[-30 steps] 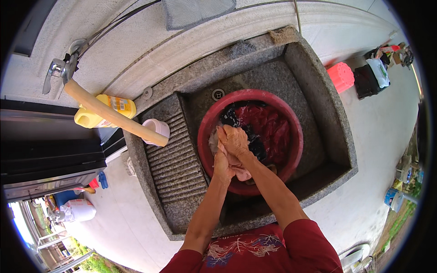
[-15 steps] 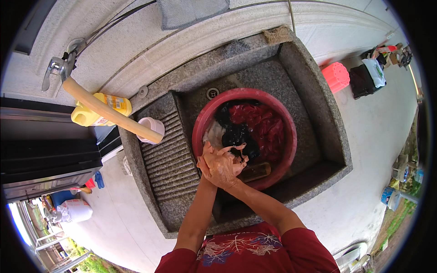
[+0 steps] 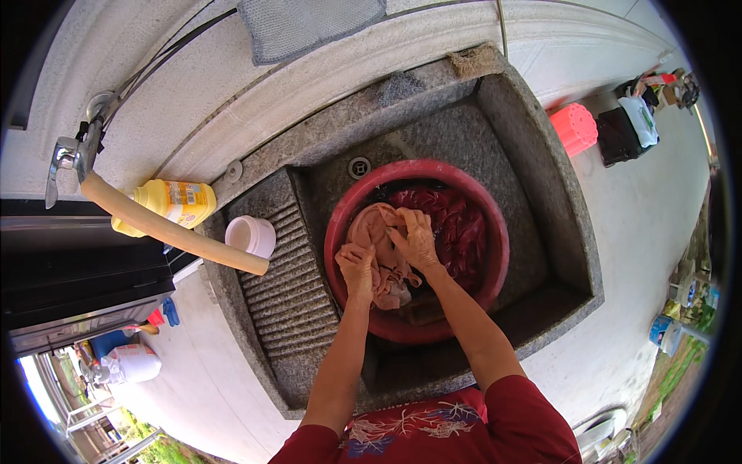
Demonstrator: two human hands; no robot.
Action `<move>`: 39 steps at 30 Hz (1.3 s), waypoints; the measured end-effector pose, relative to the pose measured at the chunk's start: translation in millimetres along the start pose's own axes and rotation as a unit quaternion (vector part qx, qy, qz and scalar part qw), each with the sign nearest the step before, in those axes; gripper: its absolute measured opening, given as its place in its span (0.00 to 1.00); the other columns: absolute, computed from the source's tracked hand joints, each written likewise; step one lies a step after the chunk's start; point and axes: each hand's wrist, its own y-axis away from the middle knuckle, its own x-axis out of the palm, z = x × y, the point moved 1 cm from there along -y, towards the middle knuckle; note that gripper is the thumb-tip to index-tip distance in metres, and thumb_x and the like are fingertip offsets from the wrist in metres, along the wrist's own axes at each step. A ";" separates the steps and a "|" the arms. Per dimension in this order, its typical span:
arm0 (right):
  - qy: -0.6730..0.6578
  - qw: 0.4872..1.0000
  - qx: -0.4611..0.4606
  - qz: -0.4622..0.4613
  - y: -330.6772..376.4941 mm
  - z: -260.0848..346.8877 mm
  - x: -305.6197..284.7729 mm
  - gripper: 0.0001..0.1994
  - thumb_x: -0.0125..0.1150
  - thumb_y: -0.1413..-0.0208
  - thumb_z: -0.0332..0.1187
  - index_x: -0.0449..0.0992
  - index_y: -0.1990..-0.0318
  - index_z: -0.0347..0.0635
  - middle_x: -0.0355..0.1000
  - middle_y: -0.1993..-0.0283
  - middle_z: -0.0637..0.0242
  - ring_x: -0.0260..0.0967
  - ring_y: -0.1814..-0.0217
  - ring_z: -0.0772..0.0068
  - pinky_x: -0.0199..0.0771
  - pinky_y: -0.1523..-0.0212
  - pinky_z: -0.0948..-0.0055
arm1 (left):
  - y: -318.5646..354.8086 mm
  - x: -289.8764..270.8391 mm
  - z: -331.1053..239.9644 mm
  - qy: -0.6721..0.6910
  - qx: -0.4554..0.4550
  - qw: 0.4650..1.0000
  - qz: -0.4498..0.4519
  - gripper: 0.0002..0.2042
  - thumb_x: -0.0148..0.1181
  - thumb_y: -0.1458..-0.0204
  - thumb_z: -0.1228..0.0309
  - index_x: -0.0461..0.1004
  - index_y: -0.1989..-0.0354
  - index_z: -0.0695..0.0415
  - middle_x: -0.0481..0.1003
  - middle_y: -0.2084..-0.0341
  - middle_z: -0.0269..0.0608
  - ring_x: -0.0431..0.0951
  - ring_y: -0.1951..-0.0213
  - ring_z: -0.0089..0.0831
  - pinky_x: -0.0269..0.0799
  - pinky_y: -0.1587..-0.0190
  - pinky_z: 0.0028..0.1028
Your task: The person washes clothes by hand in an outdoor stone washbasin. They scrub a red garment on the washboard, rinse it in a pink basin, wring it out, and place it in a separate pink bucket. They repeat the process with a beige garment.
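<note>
Pink cloth (image 3: 372, 224) lies bunched between the hands (image 3: 418, 243), both half-curled and pinching its folds.

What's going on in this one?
A person bends over a red basin standing in a stone sink. The left hand grips a bunched pale pink cloth, and the right hand has its fingers on it. Dark red fabric lies in the basin's right side. The ribbed washboard is left of the basin.
</note>
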 end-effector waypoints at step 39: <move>-0.011 0.997 0.068 -0.037 -15.7 53.1 -12.2 0.17 0.56 0.49 0.41 0.68 0.83 0.40 0.69 0.81 0.52 0.69 0.76 0.44 0.68 0.76 0.54 | 46.2 -12.9 -17.3 0.192 -0.211 0.931 0.227 0.25 0.38 0.40 0.47 0.64 0.47 0.54 0.72 0.58 0.38 0.72 0.58 0.35 0.74 0.61 0.37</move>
